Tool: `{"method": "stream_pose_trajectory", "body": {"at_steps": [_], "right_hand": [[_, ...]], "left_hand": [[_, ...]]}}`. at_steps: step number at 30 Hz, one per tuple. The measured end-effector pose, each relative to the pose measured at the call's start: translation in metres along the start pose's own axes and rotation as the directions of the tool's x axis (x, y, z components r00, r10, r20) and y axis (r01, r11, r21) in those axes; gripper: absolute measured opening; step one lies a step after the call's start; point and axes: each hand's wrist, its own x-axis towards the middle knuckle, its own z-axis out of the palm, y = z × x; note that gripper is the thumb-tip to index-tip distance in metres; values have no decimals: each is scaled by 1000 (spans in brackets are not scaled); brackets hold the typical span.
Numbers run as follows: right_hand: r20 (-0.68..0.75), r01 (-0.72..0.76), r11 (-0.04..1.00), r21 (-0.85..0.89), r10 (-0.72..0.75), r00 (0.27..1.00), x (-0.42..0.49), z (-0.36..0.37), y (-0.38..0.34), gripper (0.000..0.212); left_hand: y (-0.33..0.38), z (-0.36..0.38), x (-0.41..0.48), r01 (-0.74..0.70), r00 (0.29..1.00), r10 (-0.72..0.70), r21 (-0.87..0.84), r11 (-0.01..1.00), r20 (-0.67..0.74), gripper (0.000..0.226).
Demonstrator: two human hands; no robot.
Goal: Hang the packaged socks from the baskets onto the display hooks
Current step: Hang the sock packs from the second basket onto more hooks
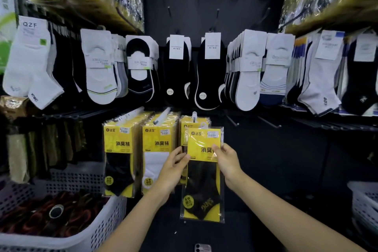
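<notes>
glossy yellow plastic pack of black socks [202, 172], centre frame | left hand [173, 166] pinches its left edge | right hand [226, 160] pinches its card top | white perforated plastic basket [88, 229], lower left

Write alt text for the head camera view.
A left hand and right hand hold a yellow packet of black socks near a display hook. Similar packets hang beside it, carded socks above, a white basket lower left.

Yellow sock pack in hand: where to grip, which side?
Pinch the yellow sock pack at its upper side edges, left hand and right hand from either side. It is flat and upright, leaving its top free for the hook.
</notes>
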Motion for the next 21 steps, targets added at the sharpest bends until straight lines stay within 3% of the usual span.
{"method": "stream_pose_trajectory", "body": {"at_steps": [8, 21], "right_hand": [[-32, 4, 992, -126, -9, 999, 34, 21, -4, 18], [-84, -184, 982, -34, 181, 980, 66, 22, 33, 12]], "left_hand": [[-5, 2, 22, 11, 999, -11, 4, 1000, -48, 50], [-32, 5, 59, 39, 993, -34, 35, 999, -113, 56]]}}
